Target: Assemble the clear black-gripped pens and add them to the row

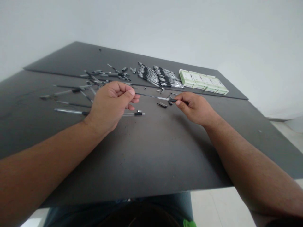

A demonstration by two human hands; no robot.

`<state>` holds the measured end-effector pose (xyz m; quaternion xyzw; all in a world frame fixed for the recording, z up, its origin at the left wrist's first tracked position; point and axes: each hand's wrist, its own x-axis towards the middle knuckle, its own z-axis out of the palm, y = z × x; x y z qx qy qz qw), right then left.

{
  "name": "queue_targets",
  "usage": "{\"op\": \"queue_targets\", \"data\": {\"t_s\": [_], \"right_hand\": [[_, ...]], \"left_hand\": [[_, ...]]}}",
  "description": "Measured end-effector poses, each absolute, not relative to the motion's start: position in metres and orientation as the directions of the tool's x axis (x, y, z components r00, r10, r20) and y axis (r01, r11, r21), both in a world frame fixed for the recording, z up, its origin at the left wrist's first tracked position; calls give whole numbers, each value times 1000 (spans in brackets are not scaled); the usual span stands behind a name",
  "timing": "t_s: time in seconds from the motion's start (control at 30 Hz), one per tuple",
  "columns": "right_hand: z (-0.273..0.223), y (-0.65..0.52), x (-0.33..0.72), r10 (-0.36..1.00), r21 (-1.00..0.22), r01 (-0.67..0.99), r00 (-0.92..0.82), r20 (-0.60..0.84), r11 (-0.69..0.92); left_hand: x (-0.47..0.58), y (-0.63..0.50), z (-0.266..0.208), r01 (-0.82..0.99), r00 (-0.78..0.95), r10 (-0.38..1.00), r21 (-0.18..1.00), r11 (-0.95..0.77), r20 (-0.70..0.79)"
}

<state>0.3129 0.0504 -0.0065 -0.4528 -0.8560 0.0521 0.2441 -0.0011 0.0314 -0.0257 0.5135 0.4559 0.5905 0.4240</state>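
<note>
My left hand (pixel 113 101) is closed, pinching the far-left end of a thin black pen refill (pixel 148 95) between thumb and fingertips. The refill stretches almost level across to my right hand (pixel 195 107). There, thumb and fingers are closed around a pen barrel with a black grip (pixel 172 100). A clear stretch (pixel 163 99) shows between the dark refill and the grip; how far the refill sits inside the barrel is hidden. Under my left wrist lies a clear pen barrel (pixel 138 113) on the table. Just below the held refill is a black pen cap (pixel 162 104).
Loose barrels and refills (pixel 71 90) are scattered at left, with a heap of pen parts (pixel 113 74) behind. Rows of pens (pixel 148 74) lie at the back middle beside pale green-and-white boxes (pixel 203 82). The dark table (pixel 151 157) has its front edge near my lap.
</note>
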Motion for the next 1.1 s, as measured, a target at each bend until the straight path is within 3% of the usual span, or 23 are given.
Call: {"op": "queue_targets", "data": {"t_s": [0.27, 0.5, 0.8, 1.1], "right_hand": [[-5, 49, 311, 791, -303, 739, -500, 352, 602], [-12, 44, 302, 772, -301, 714, -545, 328, 632], [-9, 24, 277, 717, -343, 632, -646, 262, 695], [-8, 22, 274, 702, -363, 607, -667, 250, 707]], "left_hand": [[-5, 30, -33, 94, -10, 948, 944, -315, 317], [-8, 23, -25, 485, 129, 931, 797, -360, 342], [1, 9, -24, 532, 322, 873, 693, -486, 365], [1, 7, -22, 559, 324, 862, 656, -507, 390]]}}
